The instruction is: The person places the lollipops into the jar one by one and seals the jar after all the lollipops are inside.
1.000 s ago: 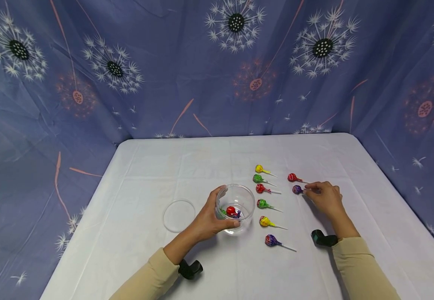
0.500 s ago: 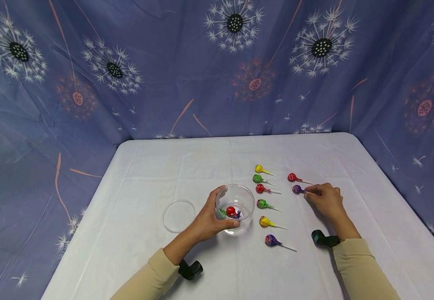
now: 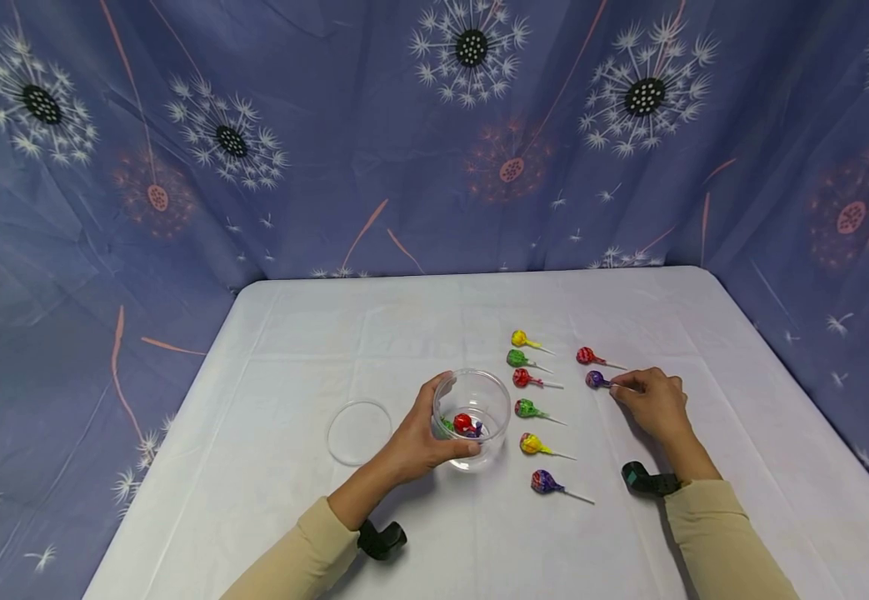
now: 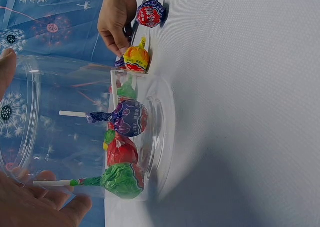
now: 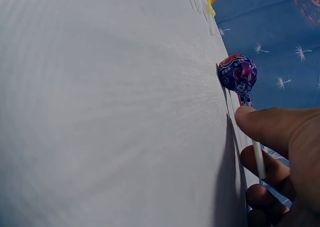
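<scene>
My left hand (image 3: 422, 437) grips the side of a clear plastic jar (image 3: 507, 410), thumb across its front and fingers behind. The jar has no cover on it. Inside, in the left wrist view, a green lollipop (image 4: 124, 181), a red lollipop (image 4: 122, 151) and a purple lollipop (image 4: 132, 118) show through the wall. On the right of the table, my right hand (image 3: 653, 400) pinches the white stick of another purple lollipop (image 5: 238, 73) between thumb and fingers, its wrapped head low at the white cloth. A red lollipop (image 3: 586, 356) lies just beyond it.
A column of lollipops runs between jar and right hand, from a yellow one (image 3: 519, 337) at the back to a purple-wrapped one (image 3: 543, 481) at the front. A clear round lid (image 3: 331, 433) lies left of the jar. A patterned blue curtain (image 3: 374, 150) hangs behind the table.
My right hand has shifted very slightly back along the purple lollipop's stick. The left hand and the jar have stayed in place.
</scene>
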`<action>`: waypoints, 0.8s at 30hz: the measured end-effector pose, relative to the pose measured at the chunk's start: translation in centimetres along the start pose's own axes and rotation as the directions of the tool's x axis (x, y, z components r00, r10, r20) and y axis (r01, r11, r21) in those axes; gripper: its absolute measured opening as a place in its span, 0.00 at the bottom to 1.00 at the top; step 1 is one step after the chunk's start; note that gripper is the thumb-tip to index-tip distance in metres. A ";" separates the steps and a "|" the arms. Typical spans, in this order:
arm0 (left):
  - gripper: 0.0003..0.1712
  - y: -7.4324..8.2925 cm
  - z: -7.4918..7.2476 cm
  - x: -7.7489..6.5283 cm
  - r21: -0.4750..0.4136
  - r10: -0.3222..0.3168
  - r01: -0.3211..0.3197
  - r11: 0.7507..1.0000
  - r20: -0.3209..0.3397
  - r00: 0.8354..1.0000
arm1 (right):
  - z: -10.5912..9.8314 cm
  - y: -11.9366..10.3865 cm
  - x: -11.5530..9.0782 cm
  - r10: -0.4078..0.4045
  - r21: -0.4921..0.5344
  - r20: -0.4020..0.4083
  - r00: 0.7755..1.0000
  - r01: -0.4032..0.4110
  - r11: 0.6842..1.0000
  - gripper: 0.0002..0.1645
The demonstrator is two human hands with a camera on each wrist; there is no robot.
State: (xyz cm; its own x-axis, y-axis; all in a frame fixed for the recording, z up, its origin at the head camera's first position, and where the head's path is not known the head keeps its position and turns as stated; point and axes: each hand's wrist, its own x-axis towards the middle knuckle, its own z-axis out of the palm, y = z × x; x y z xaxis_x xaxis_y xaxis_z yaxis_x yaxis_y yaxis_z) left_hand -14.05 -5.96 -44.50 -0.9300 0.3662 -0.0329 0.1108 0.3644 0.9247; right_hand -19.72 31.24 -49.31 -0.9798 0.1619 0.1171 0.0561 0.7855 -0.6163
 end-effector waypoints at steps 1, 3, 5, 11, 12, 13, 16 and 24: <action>0.57 0.0 0.0 0.0 -0.001 0.000 0.000 1.000 0.001 1.000 | 0.0 0.0 0.0 0.000 0.001 -0.001 1.000 0.000 1.000 0.11; 0.57 0.0 0.0 0.0 -0.005 0.002 -0.002 1.000 0.001 1.000 | -0.1 -0.2 -0.2 -0.007 0.010 -0.006 1.000 0.007 1.000 0.11; 0.57 0.0 0.0 0.0 -0.008 0.000 0.000 1.000 0.001 1.000 | -0.2 -0.4 -0.3 -0.020 0.023 -0.013 1.000 0.020 1.000 0.11; 0.57 0.1 0.0 -0.1 -0.013 -0.005 0.005 1.000 0.002 1.000 | -0.4 -2.1 -0.9 -0.045 0.065 -0.012 0.999 0.046 0.997 0.12; 0.57 0.1 0.0 -0.1 -0.013 -0.005 0.005 1.000 0.002 1.000 | -0.4 -2.5 -1.0 -0.046 0.068 -0.008 0.999 0.047 0.997 0.13; 0.57 0.1 0.0 -0.1 -0.014 -0.003 0.003 1.000 0.002 1.000 | -0.4 -2.9 -1.1 -0.052 0.069 -0.006 0.999 0.052 0.996 0.14; 0.57 0.1 0.0 0.0 -0.011 -0.002 0.002 1.000 0.003 1.000 | -0.4 -4.1 -1.3 -0.084 0.071 -0.017 0.996 0.085 0.994 0.14; 0.57 0.0 0.0 0.0 0.002 0.000 0.000 1.000 -0.002 1.000 | -0.5 -7.5 -1.8 -0.132 0.127 -0.031 0.991 0.135 0.983 0.14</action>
State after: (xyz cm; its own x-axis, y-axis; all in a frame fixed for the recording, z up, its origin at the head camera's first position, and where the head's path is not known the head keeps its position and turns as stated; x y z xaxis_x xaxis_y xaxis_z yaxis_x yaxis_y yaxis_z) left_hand -14.02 -5.99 -44.46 -0.9308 0.3642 -0.0325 0.1112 0.3666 0.9237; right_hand -18.30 25.42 -44.51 -0.9722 0.0752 0.2215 -0.1015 0.7176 -0.6891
